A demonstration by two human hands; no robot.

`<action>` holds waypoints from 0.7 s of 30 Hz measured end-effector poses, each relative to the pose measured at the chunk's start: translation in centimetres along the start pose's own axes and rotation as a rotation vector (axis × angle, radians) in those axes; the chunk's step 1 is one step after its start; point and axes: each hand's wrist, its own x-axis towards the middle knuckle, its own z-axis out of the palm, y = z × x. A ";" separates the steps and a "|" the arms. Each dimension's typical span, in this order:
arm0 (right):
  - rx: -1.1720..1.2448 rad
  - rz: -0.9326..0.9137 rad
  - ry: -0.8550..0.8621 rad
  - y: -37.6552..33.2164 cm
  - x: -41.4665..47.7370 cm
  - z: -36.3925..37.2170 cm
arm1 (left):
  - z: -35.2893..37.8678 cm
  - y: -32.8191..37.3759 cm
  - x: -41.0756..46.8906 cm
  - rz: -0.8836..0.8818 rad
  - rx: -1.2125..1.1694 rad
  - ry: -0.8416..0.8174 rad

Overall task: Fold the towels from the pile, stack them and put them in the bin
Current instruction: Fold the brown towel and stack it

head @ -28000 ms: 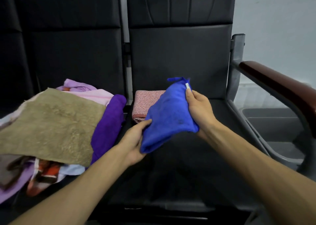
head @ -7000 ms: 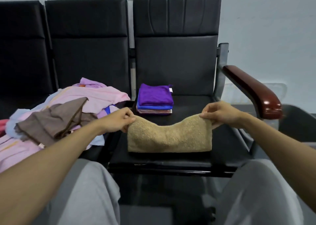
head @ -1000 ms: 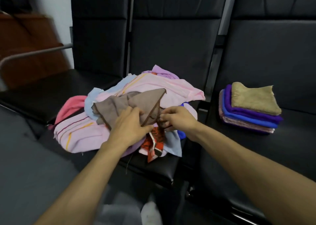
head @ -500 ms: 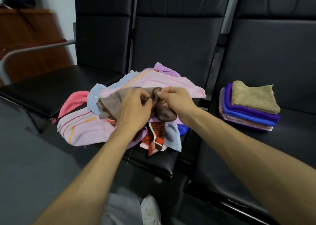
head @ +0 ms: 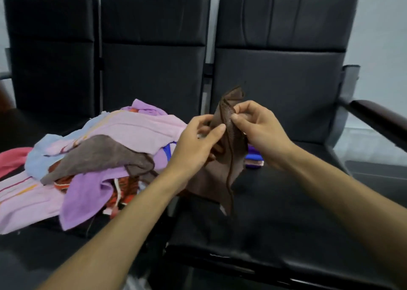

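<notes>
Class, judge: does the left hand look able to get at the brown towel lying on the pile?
Probably, once freed: the pile's brown towel lies uncovered on top, nothing between. But the left hand is pinching the held towel.

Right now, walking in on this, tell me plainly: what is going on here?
A person holds a brown towel up over the right-hand chair, left hand and right hand both pinching its edge. It hangs loose, not yet folded. The pile of unfolded towels lies on the middle chair. A folded stack peeks out behind the hands.
</notes>
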 end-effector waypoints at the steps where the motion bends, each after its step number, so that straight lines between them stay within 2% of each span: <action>1: -0.035 -0.005 -0.005 0.2 -0.3 -1.4 | 1.1 0.0 -0.2 -0.028 -0.032 -0.051; 4: -0.134 0.017 -0.036 1.6 -1.9 -4.9 | 3.7 -0.7 -0.5 -0.153 -0.112 -0.178; 9: -0.089 0.130 -0.077 5.2 -4.9 -8.7 | 6.5 -2.5 -0.4 -0.180 0.166 -0.289; 12: -0.263 0.151 -0.107 6.8 -5.5 -9.9 | 7.9 -3.4 0.0 -0.285 0.130 -0.334; 14: -0.263 0.147 -0.105 7.0 -5.7 -10.1 | 8.3 -3.8 0.2 -0.338 0.055 -0.338; 18: -0.217 0.145 -0.151 6.8 -6.5 -11.1 | 8.8 -4.5 0.7 -0.280 0.104 -0.339; 21: -0.198 0.163 -0.187 6.6 -6.9 -11.6 | 8.3 -4.4 0.9 -0.132 0.246 -0.383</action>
